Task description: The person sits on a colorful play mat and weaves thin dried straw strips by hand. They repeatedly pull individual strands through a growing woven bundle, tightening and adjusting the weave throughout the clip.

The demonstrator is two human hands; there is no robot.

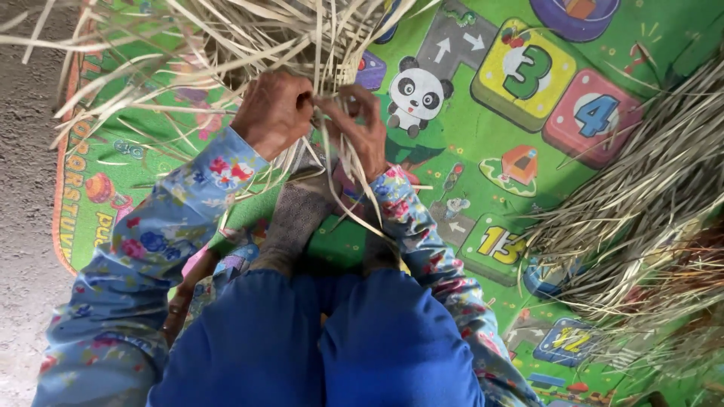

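Observation:
My left hand [274,111] and my right hand [363,126] meet close together over a woven piece of pale dried straw strips [249,38]. Both hands pinch thin strips where they cross, fingers closed on them. Loose strip ends fan out above and to the left, and a few hang down between my hands toward my socked foot [296,218]. My sleeves are blue with a flower print, and my knees in blue trousers [317,339] fill the bottom of the view.
A green children's play mat [452,128] with a panda and number tiles lies under everything. A large pile of dried straw [648,218] sits at the right. Bare grey floor [23,188] runs along the left edge.

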